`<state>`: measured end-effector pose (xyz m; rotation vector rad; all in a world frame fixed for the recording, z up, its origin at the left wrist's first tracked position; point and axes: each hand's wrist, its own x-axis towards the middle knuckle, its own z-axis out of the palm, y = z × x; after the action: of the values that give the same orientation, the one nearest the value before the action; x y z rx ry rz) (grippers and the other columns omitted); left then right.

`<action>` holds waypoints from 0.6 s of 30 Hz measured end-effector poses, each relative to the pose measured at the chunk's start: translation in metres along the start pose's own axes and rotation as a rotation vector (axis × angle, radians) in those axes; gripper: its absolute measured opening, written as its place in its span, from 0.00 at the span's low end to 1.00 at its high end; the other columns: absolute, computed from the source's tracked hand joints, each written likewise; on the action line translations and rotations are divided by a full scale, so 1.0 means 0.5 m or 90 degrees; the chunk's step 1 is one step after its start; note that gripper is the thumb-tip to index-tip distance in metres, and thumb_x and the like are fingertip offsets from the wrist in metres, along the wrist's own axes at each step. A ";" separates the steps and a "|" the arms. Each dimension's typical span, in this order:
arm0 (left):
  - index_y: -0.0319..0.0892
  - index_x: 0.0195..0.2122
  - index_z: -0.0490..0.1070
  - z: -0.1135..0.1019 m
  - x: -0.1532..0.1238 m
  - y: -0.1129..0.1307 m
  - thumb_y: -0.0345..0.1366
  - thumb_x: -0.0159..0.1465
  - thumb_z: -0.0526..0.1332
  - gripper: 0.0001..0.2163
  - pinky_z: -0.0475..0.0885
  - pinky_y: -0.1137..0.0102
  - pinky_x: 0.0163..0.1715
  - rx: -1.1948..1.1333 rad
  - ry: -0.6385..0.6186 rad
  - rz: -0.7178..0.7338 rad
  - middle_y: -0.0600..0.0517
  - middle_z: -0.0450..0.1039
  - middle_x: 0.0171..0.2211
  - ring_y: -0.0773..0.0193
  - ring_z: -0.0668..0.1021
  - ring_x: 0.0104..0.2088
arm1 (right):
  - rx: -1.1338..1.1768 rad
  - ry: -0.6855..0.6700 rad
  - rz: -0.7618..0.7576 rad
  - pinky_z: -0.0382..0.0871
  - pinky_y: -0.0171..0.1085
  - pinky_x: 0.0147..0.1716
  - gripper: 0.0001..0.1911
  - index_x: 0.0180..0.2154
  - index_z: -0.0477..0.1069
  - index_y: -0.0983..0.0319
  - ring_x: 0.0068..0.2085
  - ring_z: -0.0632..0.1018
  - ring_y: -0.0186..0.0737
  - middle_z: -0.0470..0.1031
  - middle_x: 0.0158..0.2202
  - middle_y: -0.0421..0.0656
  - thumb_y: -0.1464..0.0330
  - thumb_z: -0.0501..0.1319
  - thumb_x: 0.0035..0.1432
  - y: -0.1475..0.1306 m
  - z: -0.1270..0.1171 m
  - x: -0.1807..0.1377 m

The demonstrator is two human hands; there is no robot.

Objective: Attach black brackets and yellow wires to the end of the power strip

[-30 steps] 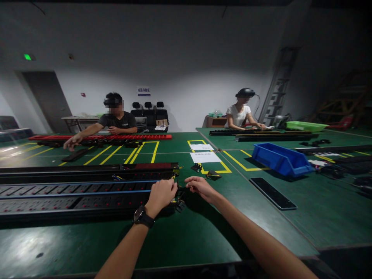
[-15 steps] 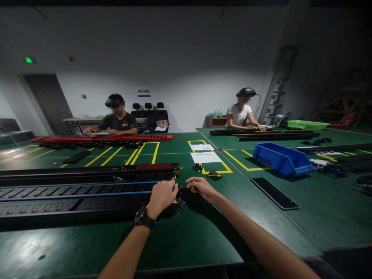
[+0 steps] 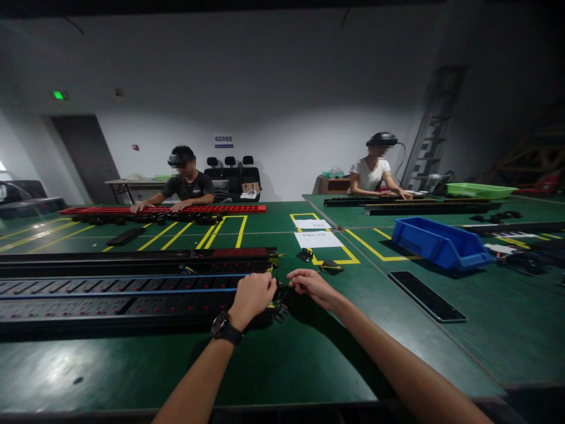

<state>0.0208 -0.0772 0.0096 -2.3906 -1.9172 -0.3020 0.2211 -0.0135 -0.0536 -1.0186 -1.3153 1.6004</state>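
A long black power strip assembly [image 3: 115,294] with red switches and blue wires lies across the green table [image 3: 282,359] in front of me. My left hand [image 3: 253,296], a watch on its wrist, is closed in a fist at the strip's right end. My right hand [image 3: 312,285] sits just to the right, fingers pinched together at the same end. What each hand holds is hidden. A small black end part [image 3: 281,312] with thin wires lies between and below the hands.
A blue bin [image 3: 439,242] and a flat black plate [image 3: 427,295] lie to the right. White papers [image 3: 318,238] and small black parts [image 3: 331,267] sit in yellow floor-tape boxes. Two people work at far tables, one by a long red strip [image 3: 163,209].
My hands stay at the strip's end; the view has shifted slightly. The person at far left pulled an outstretched arm back to the red strip.
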 end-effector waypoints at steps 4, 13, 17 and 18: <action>0.43 0.38 0.76 0.003 0.001 -0.002 0.43 0.73 0.49 0.17 0.71 0.67 0.39 0.003 0.003 0.004 0.45 0.81 0.37 0.55 0.83 0.40 | 0.002 -0.001 0.003 0.61 0.30 0.25 0.11 0.35 0.77 0.63 0.25 0.71 0.29 0.78 0.28 0.40 0.69 0.67 0.45 -0.003 0.001 -0.003; 0.44 0.37 0.76 0.008 0.002 -0.006 0.43 0.73 0.48 0.18 0.71 0.67 0.39 0.001 0.009 0.013 0.45 0.81 0.37 0.55 0.83 0.39 | -0.006 -0.004 0.003 0.62 0.30 0.25 0.10 0.35 0.77 0.63 0.25 0.71 0.29 0.78 0.28 0.40 0.70 0.67 0.47 -0.005 -0.001 -0.005; 0.44 0.37 0.75 0.008 0.002 -0.006 0.44 0.73 0.48 0.18 0.71 0.67 0.39 -0.009 0.007 0.011 0.46 0.81 0.37 0.55 0.82 0.39 | -0.003 -0.001 0.002 0.62 0.30 0.26 0.11 0.35 0.77 0.63 0.25 0.71 0.30 0.78 0.28 0.40 0.69 0.67 0.46 -0.001 -0.001 0.000; 0.44 0.37 0.75 0.008 0.002 -0.006 0.44 0.73 0.48 0.18 0.71 0.67 0.39 -0.011 0.006 0.010 0.45 0.81 0.37 0.55 0.82 0.39 | 0.000 -0.002 0.002 0.62 0.30 0.26 0.11 0.35 0.77 0.63 0.25 0.72 0.29 0.78 0.28 0.40 0.69 0.67 0.46 0.000 -0.001 0.000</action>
<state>0.0187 -0.0749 0.0056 -2.4088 -1.8988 -0.3293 0.2215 -0.0133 -0.0536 -1.0190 -1.3172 1.6048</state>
